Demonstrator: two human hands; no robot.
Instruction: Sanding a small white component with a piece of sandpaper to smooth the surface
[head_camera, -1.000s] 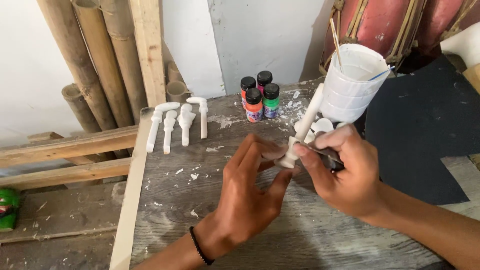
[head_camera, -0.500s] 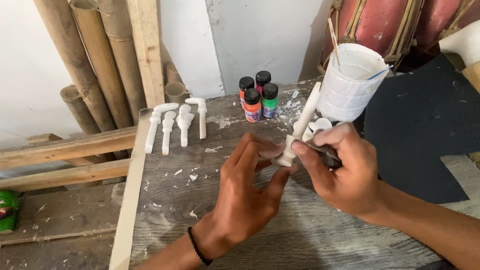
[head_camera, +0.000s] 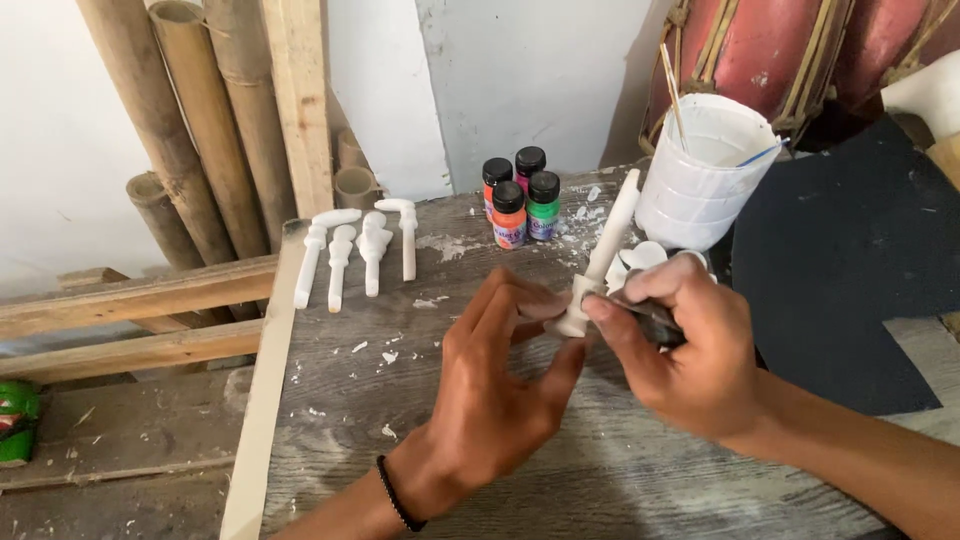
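Both hands are closing on a white peg (head_camera: 600, 262) above the table (head_camera: 420, 400): the left hand (head_camera: 500, 390) is pinching its base to steady it, while the right hand (head_camera: 690, 345) is gripping a dark tool (head_camera: 650, 315) against that base, near four paint bottles (head_camera: 520, 195).

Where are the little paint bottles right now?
In the head view, the four paint bottles stand clustered at the far edge of the wooden table, just left of the white plastic cup and right of the row of white carved pieces.
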